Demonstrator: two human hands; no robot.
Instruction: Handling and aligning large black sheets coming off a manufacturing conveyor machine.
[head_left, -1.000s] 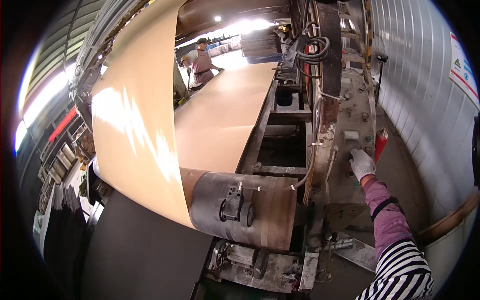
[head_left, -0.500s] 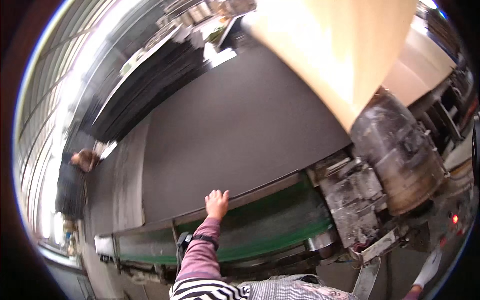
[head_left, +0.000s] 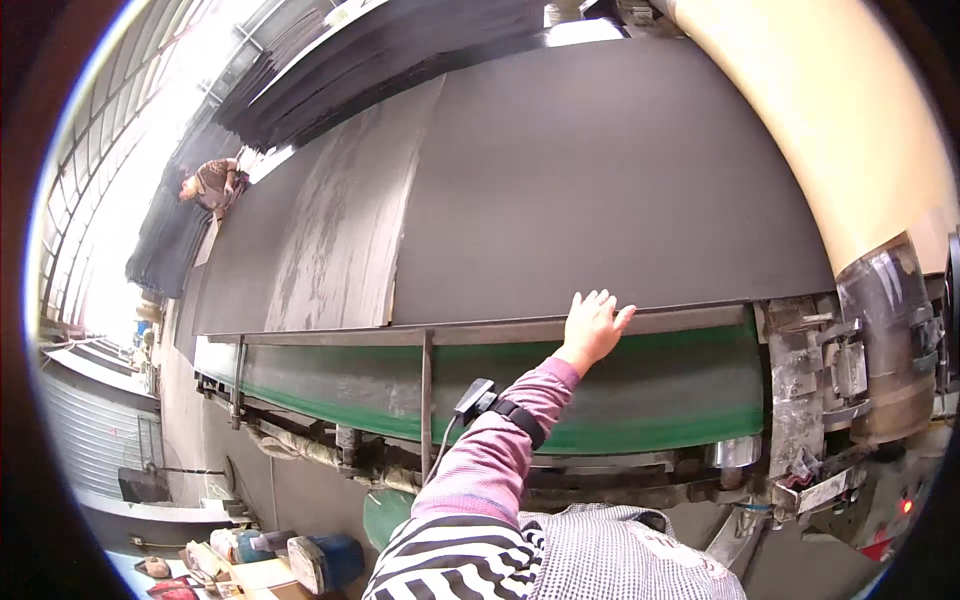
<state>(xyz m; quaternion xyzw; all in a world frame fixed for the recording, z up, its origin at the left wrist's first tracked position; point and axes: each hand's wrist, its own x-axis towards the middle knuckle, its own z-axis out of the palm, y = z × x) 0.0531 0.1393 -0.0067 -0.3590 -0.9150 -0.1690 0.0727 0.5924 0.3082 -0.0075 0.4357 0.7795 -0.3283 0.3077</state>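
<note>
Resting on the near edge of the large dark grey flat sheet (head_left: 600,170), the bare left hand (head_left: 593,325) is spread wide, fingers (head_left: 603,302) fanned and flat, gripping nothing. Whether the palm presses the sheet or the metal rail (head_left: 480,330) just under it: cannot tell, the edge line is too thin.

Right hand not visible; cut off below frame.

Sheet fills frame centre, running from 9 o'clock to 3 o'clock. Second, streaked grey sheet (head_left: 340,220) lies beside it at 10 o'clock; overlap or butt joint unclear. Green conveyor belt (head_left: 640,390) sits under the rail, its lower run lost in shadow. Tan paper web (head_left: 840,130) curves in at 2 o'clock, top cut off by the rim. Grimy steel roller (head_left: 890,330) at 3 o'clock, half out of frame.

Black wrist strap with cable (head_left: 500,405) on the pink sleeve (head_left: 490,460). Another person (head_left: 212,185) at 10 o'clock, far end, small and washed out by window glare. Clutter at 7 o'clock, too small to identify.
</note>
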